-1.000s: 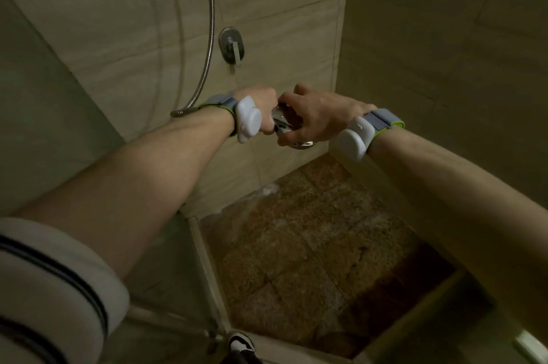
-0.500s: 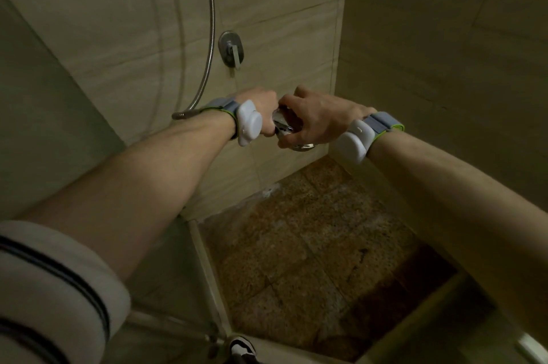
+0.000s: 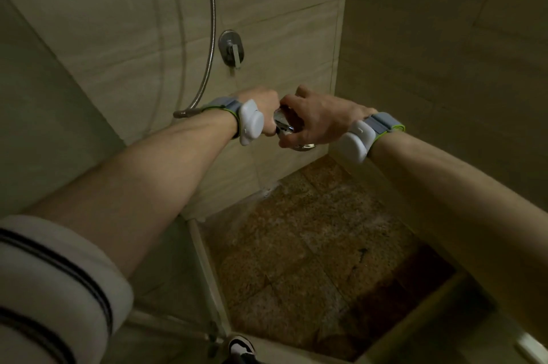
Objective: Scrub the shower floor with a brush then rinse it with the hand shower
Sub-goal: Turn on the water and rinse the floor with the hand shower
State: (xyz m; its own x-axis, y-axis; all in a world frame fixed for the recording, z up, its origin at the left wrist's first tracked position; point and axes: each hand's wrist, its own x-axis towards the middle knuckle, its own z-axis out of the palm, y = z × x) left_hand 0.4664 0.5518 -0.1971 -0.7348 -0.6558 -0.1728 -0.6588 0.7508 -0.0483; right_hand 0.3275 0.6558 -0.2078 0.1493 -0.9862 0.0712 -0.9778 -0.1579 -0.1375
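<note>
We hold the shower head (image 3: 292, 129) in both hands, out over the far end of the floor (image 3: 311, 248), just in front of the back wall (image 3: 281, 7). Our left hand (image 3: 261, 110) is curled round the handle, with the hose (image 3: 209, 37) leaving behind that wrist and rising up the wall. Our right hand (image 3: 321, 119) wraps fingers and thumb round the chrome head itself, hiding most of it. The long axis runs left to right between the hands, and the face seems to point down, though we cannot tell for sure. The floor lies straight below and towards us, wet-looking with pale foam, so rinsing probably calls for sweeping the head nearer. No brush is in view.
</note>
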